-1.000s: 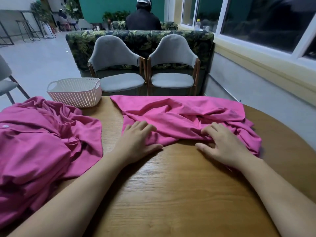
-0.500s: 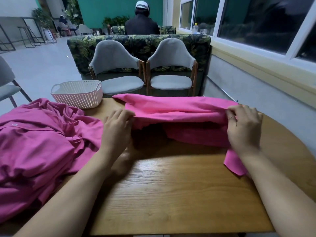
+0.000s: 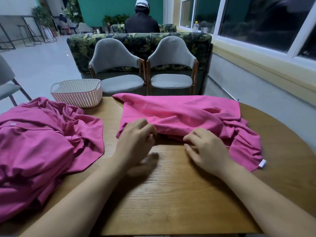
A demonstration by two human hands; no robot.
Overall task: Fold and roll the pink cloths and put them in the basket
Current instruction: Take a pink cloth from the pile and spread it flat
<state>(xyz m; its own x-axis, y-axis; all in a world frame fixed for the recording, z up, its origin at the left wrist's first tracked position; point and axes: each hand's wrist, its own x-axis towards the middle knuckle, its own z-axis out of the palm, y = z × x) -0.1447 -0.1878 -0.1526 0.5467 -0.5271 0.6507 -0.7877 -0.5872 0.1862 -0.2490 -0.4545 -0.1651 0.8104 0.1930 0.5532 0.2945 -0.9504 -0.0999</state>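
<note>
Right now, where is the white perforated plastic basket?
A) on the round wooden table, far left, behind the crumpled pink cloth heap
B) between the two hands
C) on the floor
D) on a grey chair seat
A: the white perforated plastic basket stands on the round wooden table at its far-left edge, just behind the crumpled pink cloth heap.

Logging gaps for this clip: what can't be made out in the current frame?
Head view:
Basket: its near wall hides the inside.
Left hand: motion blur, so its grip on the cloth is unclear.
Pink pile: cut off by the left edge.
</note>
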